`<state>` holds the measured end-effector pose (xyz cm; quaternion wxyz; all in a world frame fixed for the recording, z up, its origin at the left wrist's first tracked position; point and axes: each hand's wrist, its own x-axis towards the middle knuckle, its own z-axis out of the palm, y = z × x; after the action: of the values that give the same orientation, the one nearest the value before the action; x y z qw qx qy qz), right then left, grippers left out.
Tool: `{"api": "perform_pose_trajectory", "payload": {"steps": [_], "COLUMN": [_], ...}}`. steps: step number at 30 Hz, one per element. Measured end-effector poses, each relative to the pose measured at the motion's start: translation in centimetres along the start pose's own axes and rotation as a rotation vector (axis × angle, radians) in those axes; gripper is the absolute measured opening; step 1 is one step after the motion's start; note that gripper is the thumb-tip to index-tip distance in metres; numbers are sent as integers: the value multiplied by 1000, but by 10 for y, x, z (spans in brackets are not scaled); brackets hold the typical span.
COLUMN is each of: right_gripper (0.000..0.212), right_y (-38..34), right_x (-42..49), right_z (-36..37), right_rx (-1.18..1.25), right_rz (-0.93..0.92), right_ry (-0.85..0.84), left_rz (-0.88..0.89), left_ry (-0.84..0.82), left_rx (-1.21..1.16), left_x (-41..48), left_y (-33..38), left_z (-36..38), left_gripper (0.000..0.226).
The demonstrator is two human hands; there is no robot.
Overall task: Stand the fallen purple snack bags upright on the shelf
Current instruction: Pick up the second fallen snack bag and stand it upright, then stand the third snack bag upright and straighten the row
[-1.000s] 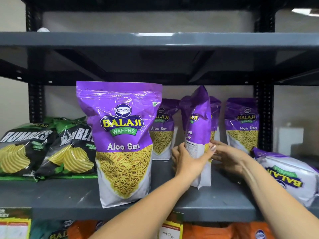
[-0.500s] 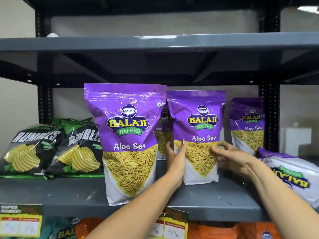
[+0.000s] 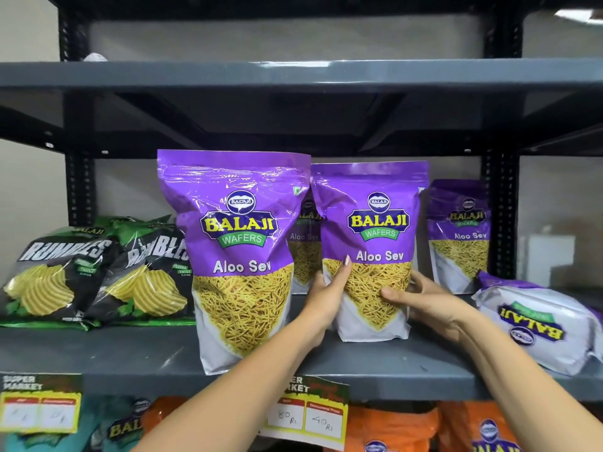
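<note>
On the far left, two black-and-green chip bags point(image 3: 49, 275) are leaning back against each other, their crinkled film glinting. Next to them a tall purple pouch point(image 3: 238, 256) is standing upright at the front edge of the shelf point(image 3: 98, 357), glossy and creased, with a white base and a yellow panel of thin strands. A second pouch is showing only partly behind it.

My left hand point(image 3: 326, 298) is pressing flat against the left side of the middle pouch point(image 3: 372, 249), fingers pointing up; my right hand point(image 3: 421, 301) is cupping its right side, with the thumb lying across the front. Both grips are half-open, wrapping the pouch rather than closing around it. It is standing upright on its flat bottom, facing me, just beside the tall pouch and set a little farther back.

Farther right, another pouch point(image 3: 460, 236) is standing at the back by the black perforated post point(image 3: 499, 216). At the far right, a fallen pouch point(image 3: 535, 324) is lying on its side, white back showing, logo upside down.

The shelf is smooth grey metal, with another grey shelf above. Paper price tags point(image 3: 305, 415) are hanging from its front lip, and orange bags point(image 3: 391, 429) are sitting below. The wall behind is plain and pale.
</note>
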<state>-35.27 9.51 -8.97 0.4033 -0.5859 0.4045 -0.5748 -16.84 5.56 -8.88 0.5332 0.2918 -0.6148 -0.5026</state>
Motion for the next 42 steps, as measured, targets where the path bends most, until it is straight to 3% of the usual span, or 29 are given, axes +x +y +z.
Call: {"api": "perform_pose_trajectory", "payload": {"steps": [7, 13, 16, 18, 20, 22, 24, 26, 29, 31, 33, 35, 38, 42], "right_gripper": [81, 94, 122, 128, 96, 46, 32, 45, 85, 87, 85, 94, 103, 87], "right_y": [-1, -5, -15, -25, -40, -58, -76, -86, -80, -73, -68, -64, -62, -59], "right_x": [-28, -47, -56, -68, -85, -102, -114, -119, -117, -114, -111, -111, -117, -116], "right_z": [9, 15, 28, 23, 4, -30, -70, -106, -132, -136, -136, -138, -146, -152], "right_rx": [-169, -216, -334, -407, -455, -639, -910, -1148, -943, -699, -573, -506, -530, -386], "right_rz": [-32, -54, -56, -97, -206, -278, -136, 197, 544, 544, 516, 483, 431, 357], "right_ry": [77, 136, 152, 264, 486, 796, 1027, 1013, 869, 779, 728, 778, 808, 781], "left_rz": [100, 103, 222, 502, 833, 986, 894, 736, 324, 9, -187, -323, -389, -403], "left_ry": [27, 57, 327, 459, 421, 220, 34, -23, -68, -129, -237, -405, -504, -460], "left_rx": [102, 168, 242, 344, 467, 446, 381, 380, 355, 385, 379, 381, 484, 455], "left_x": [-29, -48, -62, -88, -112, -122, -113, -92, -48, -24, -7, -2, 0, 7], "left_y": [-1, 5, 2, -7, -19, -21, -7, 8, 26, 31, 29, 27, 25, 24], "left_z": [-8, -3, 2, 14, 37, 61, 84, 111, 154, 176, 192, 201, 205, 202], "left_gripper": [55, 80, 64, 66, 57, 39, 27, 25, 38, 57, 72, 64, 33, 35]}}
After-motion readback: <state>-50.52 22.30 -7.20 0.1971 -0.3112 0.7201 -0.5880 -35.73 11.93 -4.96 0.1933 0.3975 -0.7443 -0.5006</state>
